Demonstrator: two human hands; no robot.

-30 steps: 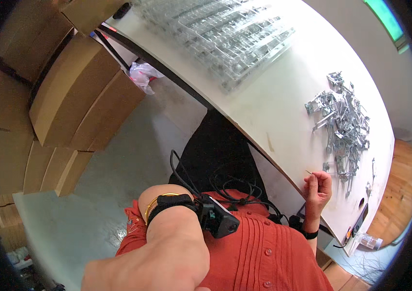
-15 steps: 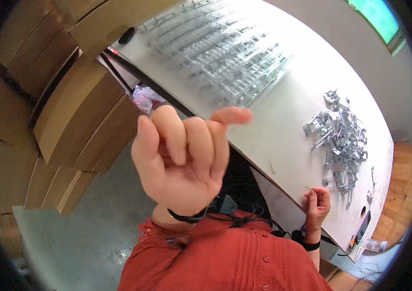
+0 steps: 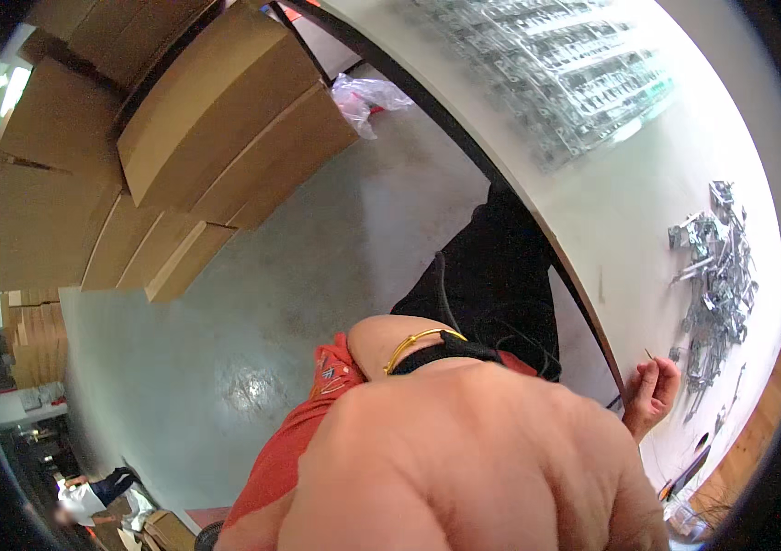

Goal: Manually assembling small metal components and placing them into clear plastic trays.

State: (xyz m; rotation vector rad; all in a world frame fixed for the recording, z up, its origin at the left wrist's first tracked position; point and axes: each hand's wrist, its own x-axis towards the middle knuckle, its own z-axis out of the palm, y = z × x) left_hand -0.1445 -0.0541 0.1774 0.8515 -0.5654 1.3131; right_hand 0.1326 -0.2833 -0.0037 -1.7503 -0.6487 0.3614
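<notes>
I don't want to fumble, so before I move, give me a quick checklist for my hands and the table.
1. Right hand gripping the thin pin-like piece: ok, pinched, tip showing.
2. Left hand at the white table: not ok, raised, filling the lower view.
3. Left hand empty: cannot tell, its palm is hidden.
4. Silver metal parts near the right hand: ok, heaped beside it.
5. Clear plastic trays on the table: ok, farther along it.
</notes>
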